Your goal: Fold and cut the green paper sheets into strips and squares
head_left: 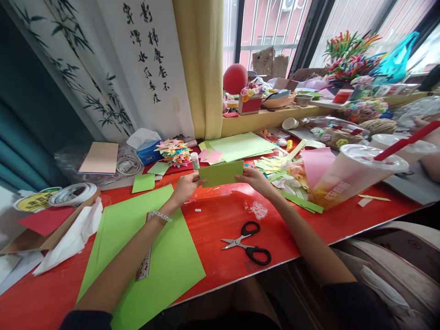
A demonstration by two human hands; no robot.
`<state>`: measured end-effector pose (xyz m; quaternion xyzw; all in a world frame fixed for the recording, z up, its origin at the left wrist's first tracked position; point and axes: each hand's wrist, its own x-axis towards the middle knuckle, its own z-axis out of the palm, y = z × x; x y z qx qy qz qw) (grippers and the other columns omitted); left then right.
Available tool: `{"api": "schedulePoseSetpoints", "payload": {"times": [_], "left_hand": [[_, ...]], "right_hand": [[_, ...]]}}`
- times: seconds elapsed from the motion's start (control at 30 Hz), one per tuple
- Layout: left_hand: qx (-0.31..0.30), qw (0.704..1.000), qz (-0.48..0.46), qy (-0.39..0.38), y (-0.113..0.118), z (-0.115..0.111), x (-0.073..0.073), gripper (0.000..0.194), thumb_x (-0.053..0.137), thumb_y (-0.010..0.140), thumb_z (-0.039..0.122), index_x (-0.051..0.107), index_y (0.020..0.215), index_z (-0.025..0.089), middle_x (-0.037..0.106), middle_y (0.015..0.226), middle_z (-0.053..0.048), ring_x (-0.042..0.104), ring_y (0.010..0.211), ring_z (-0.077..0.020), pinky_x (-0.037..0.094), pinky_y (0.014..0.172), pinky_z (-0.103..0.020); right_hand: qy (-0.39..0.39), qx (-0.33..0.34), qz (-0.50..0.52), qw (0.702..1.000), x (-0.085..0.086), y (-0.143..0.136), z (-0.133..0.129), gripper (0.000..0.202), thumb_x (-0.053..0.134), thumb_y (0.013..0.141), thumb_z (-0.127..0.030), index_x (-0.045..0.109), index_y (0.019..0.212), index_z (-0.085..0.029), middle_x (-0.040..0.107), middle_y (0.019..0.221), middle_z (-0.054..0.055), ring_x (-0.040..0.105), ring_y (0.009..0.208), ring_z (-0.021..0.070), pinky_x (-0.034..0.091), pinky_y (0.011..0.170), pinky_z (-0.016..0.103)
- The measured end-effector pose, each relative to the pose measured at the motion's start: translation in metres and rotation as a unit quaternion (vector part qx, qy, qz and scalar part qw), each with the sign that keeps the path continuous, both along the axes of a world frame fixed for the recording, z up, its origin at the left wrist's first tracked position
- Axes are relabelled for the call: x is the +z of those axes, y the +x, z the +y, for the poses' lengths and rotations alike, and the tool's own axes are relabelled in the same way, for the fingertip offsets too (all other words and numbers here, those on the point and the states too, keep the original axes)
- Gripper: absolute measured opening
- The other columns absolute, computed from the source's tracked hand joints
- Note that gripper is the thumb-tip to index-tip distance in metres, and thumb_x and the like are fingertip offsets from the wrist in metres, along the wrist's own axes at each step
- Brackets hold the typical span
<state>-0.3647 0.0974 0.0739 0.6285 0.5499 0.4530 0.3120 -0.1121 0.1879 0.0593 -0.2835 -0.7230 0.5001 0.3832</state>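
A rectangular piece of green paper (221,174) is held up over the red table, stretched between both hands. My left hand (188,184) pinches its left end, and my right hand (253,178) grips the right end. Below the paper lie black-handled scissors (245,242) with their blades partly apart. Under my left forearm rests a large green sheet (172,256), with a ruler (143,266) on it that my arm partly covers. Just behind the held paper, at its left corner, stands a glue stick (195,160).
Paper strips (275,167) pile up to the right, beside a large lidded drink cup (354,174) with a red straw. A folded-paper cluster (174,152) sits at the back left. A cardboard box (58,229) occupies the left edge. Another person's arm (428,146) shows at far right.
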Motion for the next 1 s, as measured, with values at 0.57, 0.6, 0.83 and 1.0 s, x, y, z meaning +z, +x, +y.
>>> {"api": "schedulePoseSetpoints", "payload": {"times": [0.57, 0.6, 0.83, 1.0], "left_hand": [[-0.028, 0.996, 0.042, -0.072, -0.023, 0.014, -0.038, 0.045, 0.067, 0.072, 0.048, 0.071, 0.104, 0.016, 0.07, 0.079, -0.004, 0.059, 0.066, -0.0163, 0.045, 0.066, -0.028], [-0.027, 0.996, 0.043, -0.072, -0.023, 0.014, -0.038, 0.046, 0.067, 0.072, 0.048, 0.071, 0.104, 0.016, 0.07, 0.079, -0.004, 0.059, 0.066, -0.0164, 0.045, 0.066, -0.028], [-0.005, 0.996, 0.056, -0.064, -0.019, 0.009, -0.032, 0.042, 0.07, 0.069, 0.045, 0.07, 0.099, 0.017, 0.067, 0.072, -0.002, 0.058, 0.067, -0.017, 0.043, 0.063, -0.027], [-0.002, 0.997, 0.044, -0.069, -0.015, 0.008, -0.027, 0.031, 0.071, 0.067, 0.045, 0.067, 0.081, 0.017, 0.064, 0.064, -0.001, 0.056, 0.059, -0.0149, 0.042, 0.058, -0.026]], "right_hand": [[0.03, 0.01, -0.066, 0.997, -0.017, -0.001, 0.009, 0.032, 0.067, 0.073, -0.042, 0.072, 0.096, -0.019, 0.073, 0.093, 0.005, 0.067, 0.093, 0.0262, 0.05, 0.088, 0.043], [0.03, 0.01, -0.069, 0.997, -0.017, -0.001, 0.009, 0.032, 0.067, 0.073, -0.041, 0.072, 0.096, -0.019, 0.073, 0.093, 0.005, 0.067, 0.093, 0.0266, 0.05, 0.088, 0.043], [0.03, 0.015, -0.076, 0.997, -0.014, -0.004, 0.004, 0.031, 0.067, 0.072, -0.042, 0.073, 0.093, -0.02, 0.073, 0.093, 0.005, 0.067, 0.09, 0.0251, 0.051, 0.088, 0.042], [0.024, -0.022, -0.077, 0.996, -0.008, -0.001, 0.003, 0.03, 0.068, 0.07, -0.045, 0.072, 0.084, -0.018, 0.07, 0.073, 0.003, 0.065, 0.07, 0.0214, 0.055, 0.068, 0.036]]}}
